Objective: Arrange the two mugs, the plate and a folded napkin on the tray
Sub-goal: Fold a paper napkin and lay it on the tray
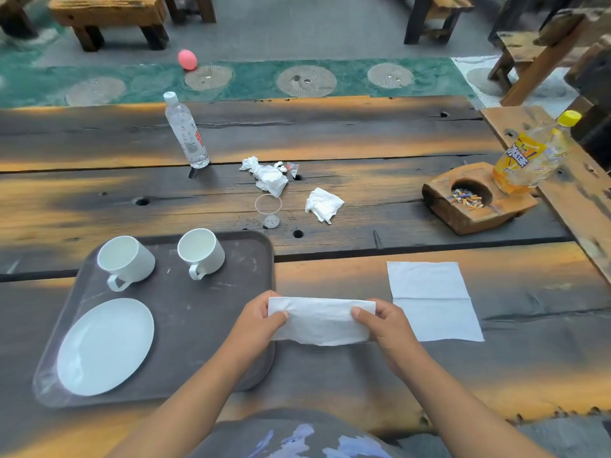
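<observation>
White left mug (pixel 127 262) & right mug (pixel 202 251) stand upright at far end of dark brown tray (pixel 198 325), w/ handles toward near side; white oval plate (pixel 105 347) sits near-left. White napkin (pixel 319 320), folded to a strip, is pinched at each end by left hand (pixel 261 320) & right hand (pixel 385 322), over tray's right edge.

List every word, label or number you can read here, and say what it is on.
"水溶": large blue characters on the label of the yellow-capped drink bottle, read with some doubt; the smaller print around them is blurred.
Label print on the clear water bottle: red and grey, too small to read.
Nothing else shows legible text.
</observation>
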A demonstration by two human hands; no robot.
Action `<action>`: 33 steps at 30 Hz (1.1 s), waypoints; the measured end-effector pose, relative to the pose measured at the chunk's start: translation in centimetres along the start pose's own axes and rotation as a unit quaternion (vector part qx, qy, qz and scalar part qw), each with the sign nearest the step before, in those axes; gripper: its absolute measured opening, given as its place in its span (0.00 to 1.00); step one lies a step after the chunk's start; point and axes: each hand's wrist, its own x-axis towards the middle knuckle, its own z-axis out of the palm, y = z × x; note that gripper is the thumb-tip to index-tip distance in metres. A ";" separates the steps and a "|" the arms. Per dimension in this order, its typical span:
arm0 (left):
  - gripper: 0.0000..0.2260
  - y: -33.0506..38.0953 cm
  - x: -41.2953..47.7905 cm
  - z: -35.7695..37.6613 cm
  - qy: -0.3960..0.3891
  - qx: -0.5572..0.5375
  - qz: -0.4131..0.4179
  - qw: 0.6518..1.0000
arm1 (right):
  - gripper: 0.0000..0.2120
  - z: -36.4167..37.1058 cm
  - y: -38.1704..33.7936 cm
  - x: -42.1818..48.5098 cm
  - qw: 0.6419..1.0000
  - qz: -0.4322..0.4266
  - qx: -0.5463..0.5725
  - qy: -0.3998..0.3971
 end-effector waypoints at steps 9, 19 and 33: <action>0.10 -2.3 -1.3 -4.4 0.028 -0.046 -0.066 0.996 | 0.06 5.3 0.6 0.2 0.997 0.054 0.053 -0.014; 0.10 -5.4 -2.2 -12.2 0.066 -0.077 -0.103 0.989 | 0.09 13.7 1.0 0.8 0.996 0.090 0.016 -0.018; 0.10 -9.2 -1.6 -20.4 0.075 0.009 -0.161 0.984 | 0.12 23.0 3.5 2.4 0.985 0.155 -0.069 0.035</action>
